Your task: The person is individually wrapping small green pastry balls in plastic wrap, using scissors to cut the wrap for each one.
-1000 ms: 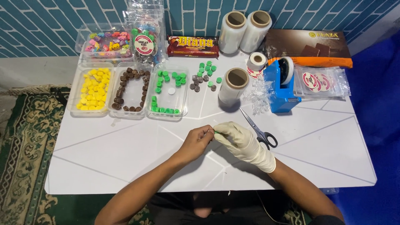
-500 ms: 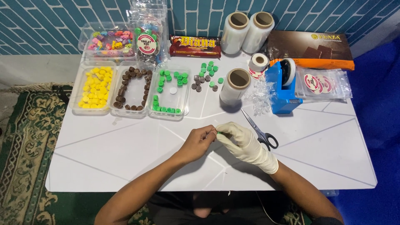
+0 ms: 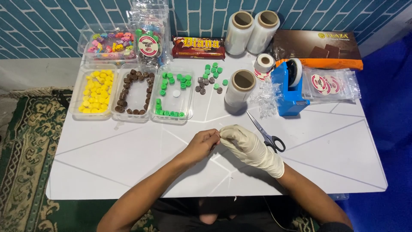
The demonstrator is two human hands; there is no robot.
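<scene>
Fingertips of my bare left hand [image 3: 201, 144] and gloved right hand [image 3: 246, 144] pinched together beside scissors [image 3: 266, 135], bare white table [image 3: 128, 159] leftward, what they pinch too small to tell.

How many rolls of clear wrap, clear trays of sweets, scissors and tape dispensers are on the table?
Rolls of clear wrap: 3
Clear trays of sweets: 3
Scissors: 1
Blue tape dispenser: 1
Total: 8

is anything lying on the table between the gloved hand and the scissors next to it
Nothing visible does. The gloved right hand lies just left of the scissors, with only bare white table between them. The bare left hand meets it from the other side.
</scene>
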